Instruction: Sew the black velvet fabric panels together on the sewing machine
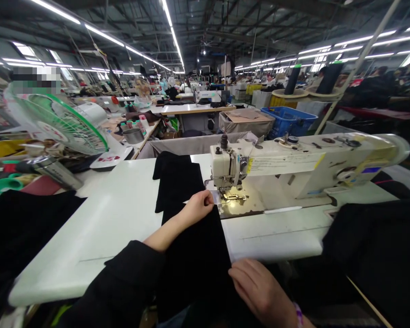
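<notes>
A long strip of black fabric (194, 255) runs from my lap across the pale table, to the left of the sewing machine's needle area. My left hand (201, 203) is closed in a pinch at the fabric's right edge, just beside the presser foot (225, 193). Lower down, my right hand (259, 289) has its fingers pressed together on the same edge, near the table's front. The cream sewing machine (280, 159) lights its metal needle plate (239, 205). Further black pieces (177, 177) lie stepped and overlapping beyond my left hand.
A green-rimmed fan (64, 123) and a steel flask (56, 171) stand at the left. Dark cloth hangs at the left (23, 228) and right (379, 255) table ends. Behind the machine are a blue basket (289, 120) and thread cones (292, 79).
</notes>
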`<state>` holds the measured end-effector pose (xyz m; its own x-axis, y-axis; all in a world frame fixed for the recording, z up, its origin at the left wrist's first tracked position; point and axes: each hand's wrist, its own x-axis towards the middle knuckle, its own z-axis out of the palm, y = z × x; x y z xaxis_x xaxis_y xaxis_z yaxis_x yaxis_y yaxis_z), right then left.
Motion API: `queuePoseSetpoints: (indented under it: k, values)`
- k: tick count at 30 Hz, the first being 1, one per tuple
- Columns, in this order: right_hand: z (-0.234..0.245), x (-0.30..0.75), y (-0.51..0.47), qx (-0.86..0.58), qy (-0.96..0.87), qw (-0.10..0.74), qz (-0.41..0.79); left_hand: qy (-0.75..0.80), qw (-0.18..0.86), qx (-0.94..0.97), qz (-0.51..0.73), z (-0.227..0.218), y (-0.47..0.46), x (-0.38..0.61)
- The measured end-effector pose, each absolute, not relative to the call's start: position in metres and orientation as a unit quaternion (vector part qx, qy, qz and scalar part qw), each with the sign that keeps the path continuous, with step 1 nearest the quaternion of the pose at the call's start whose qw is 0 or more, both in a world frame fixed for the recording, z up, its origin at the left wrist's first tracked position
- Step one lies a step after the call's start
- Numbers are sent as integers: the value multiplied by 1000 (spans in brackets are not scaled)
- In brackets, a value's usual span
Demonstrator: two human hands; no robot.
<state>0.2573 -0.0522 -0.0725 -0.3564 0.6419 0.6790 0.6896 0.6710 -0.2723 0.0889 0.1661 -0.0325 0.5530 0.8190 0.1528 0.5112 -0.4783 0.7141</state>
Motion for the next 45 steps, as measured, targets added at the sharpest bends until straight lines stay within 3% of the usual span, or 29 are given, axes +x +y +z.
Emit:
queuePoseSetpoints:
  k: [15,22,27,34,37,45]
  values:
    - [-68,267,-34,-432,-809,393,-70,461,290,803,241,-37,205,126]
    - [-65,267,-32,-433,-812,389,-53,477,225,820,224,-32,204,127]
    - [-62,267,-33,-431,-817,384,-27,472,137,839,231,-10,150,116]
    - [-61,268,-30,-418,-825,381,-6,150,127,973,117,-26,41,67]
    - [-63,269,-22,-424,-824,376,-8,123,71,983,120,-33,43,56]
    - [-58,273,17,-490,-816,307,-8,112,51,986,116,-34,95,64]
